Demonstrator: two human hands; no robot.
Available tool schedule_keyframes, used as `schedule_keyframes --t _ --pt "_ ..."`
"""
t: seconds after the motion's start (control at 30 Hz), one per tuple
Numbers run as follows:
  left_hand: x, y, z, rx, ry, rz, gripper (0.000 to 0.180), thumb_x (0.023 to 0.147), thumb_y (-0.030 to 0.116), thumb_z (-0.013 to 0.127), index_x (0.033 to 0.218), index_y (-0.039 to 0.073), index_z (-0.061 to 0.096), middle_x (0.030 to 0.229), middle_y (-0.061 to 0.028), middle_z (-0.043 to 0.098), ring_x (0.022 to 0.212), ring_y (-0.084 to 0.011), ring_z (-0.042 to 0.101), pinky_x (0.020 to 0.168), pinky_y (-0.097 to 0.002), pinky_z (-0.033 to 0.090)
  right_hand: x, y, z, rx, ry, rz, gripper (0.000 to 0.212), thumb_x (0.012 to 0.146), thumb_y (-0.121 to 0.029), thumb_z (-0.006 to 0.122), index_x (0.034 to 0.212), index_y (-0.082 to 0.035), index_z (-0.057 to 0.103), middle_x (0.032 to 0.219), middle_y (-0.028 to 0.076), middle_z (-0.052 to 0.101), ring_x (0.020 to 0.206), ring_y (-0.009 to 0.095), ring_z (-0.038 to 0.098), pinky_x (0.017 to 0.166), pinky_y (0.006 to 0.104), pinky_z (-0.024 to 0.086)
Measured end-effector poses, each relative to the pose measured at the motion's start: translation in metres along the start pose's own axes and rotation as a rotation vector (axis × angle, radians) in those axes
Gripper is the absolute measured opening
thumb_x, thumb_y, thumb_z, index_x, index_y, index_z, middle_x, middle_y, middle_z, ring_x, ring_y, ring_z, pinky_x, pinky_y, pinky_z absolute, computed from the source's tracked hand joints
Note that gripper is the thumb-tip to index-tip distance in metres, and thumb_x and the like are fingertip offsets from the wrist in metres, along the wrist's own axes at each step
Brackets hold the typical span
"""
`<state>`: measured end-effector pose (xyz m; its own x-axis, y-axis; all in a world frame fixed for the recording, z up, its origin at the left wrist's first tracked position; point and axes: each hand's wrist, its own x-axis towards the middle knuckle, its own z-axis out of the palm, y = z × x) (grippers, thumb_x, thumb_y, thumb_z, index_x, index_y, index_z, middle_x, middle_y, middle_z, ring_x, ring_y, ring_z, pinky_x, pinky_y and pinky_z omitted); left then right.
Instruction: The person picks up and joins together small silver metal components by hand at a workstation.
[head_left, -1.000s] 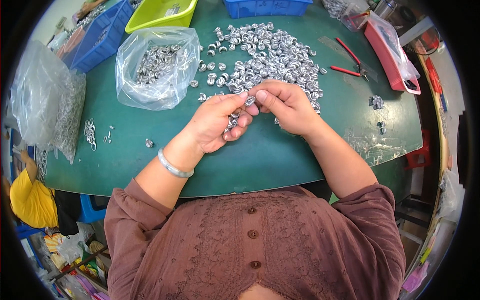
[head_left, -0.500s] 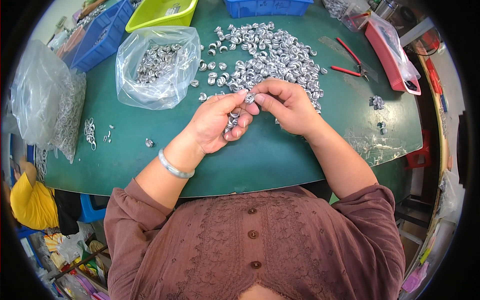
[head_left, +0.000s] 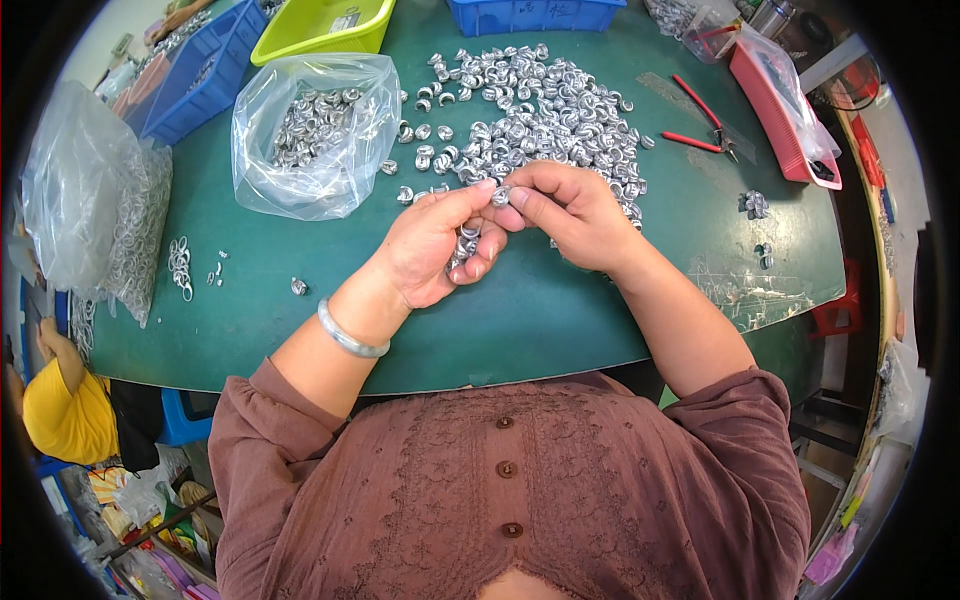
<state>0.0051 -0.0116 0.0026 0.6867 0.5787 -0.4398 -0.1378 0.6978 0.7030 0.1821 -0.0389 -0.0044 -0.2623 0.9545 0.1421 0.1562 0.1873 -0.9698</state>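
Silvery piece (head_left: 501,197) in tight grip, left hand (head_left: 430,238) to right hand (head_left: 574,212) (underside hidden), left-palm pieces (head_left: 466,242) partly covered

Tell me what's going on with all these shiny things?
Someone in a brown top sits at a green table, holding one small silvery piece between the left hand and right hand. The left hand's curled fingers hold more pieces. A big heap of them lies just beyond, and a clear plastic bag holds others. The red-handled pliers lie off to the right.
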Motion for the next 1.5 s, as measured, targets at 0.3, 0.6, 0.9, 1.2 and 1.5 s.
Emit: schedule_keyframes --t 0.3,0.6,0.9,1.2,1.5 --pt "-0.001 0.001 0.001 -0.006 -0.024 -0.005 0.039 0.091 0.032 0.036 0.083 0.0 0.056 0.055 -0.0036 0.048 0.039 -0.0086 0.039 0.036 -0.0174 0.032 0.0 -0.003 0.0 -0.018 -0.01 0.001 0.014 0.085 -0.01 0.047 0.085 0.001 0.057 0.077 0.005 0.056 0.071 0.009 0.052 0.064 0.0231 0.042" --pt "0.002 -0.002 -0.006 -0.083 -0.089 -0.025 0.036 0.088 0.03 0.038 0.08 -0.001 0.056 0.056 -0.0033 0.049 0.042 -0.0095 0.039 0.037 -0.0179 0.031 0.001 0.0 0.002 -0.038 -0.01 -0.053 0.015 0.086 -0.01 0.048 0.089 0.001 0.057 0.078 0.005 0.057 0.071 0.01 0.052 0.065 0.0233 0.043" --pt "0.003 -0.003 -0.009 -0.125 -0.127 -0.029 0.038 0.089 0.031 0.037 0.08 -0.001 0.056 0.056 -0.0053 0.049 0.039 -0.0103 0.039 0.036 -0.0194 0.033 0.0 -0.001 0.004 -0.009 0.031 -0.092 0.014 0.085 -0.006 0.05 0.094 0.001 0.056 0.08 0.004 0.059 0.075 0.008 0.054 0.067 0.0223 0.044" --pt "0.002 0.006 -0.012 -0.118 -0.111 0.159 0.033 0.087 0.027 0.04 0.085 -0.001 0.056 0.061 -0.0024 0.048 0.049 -0.0093 0.043 0.038 -0.0185 0.031 0.001 0.001 0.005 -0.073 0.117 -0.146 0.014 0.082 -0.006 0.053 0.094 -0.001 0.058 0.083 0.006 0.059 0.073 0.012 0.057 0.066 0.0245 0.046" --pt "0.003 0.018 -0.023 -0.37 -0.152 0.356 0.03 0.083 0.025 0.043 0.093 0.001 0.056 0.078 -0.0097 0.057 0.059 -0.0165 0.049 0.042 -0.0211 0.036 0.001 -0.001 0.008 -0.548 -0.148 -0.412 0.017 0.069 -0.015 0.063 0.083 -0.007 0.058 0.079 0.008 0.052 0.076 0.027 0.053 0.065 0.0365 0.044"
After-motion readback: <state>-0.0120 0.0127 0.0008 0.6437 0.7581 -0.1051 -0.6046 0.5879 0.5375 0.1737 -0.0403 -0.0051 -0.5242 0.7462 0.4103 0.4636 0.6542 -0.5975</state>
